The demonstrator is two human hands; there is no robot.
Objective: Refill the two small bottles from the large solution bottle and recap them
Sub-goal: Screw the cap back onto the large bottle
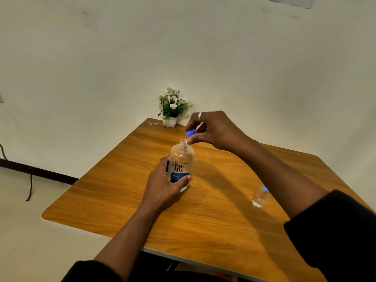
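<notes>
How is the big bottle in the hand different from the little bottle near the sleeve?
The large bottle is far bigger than the small bottle. The large bottle's neck is open, its blue cap held above it by the right hand; the small bottle wears a blue cap. The left hand grips the large bottle; nothing touches the small one. Both are clear and stand on the table.

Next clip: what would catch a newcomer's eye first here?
The large solution bottle stands open mid-table, steadied by the left hand, while the right hand holds its blue cap just above the neck. One small bottle stands near the right forearm, and a potted plant sits at the table's far corner.
</notes>
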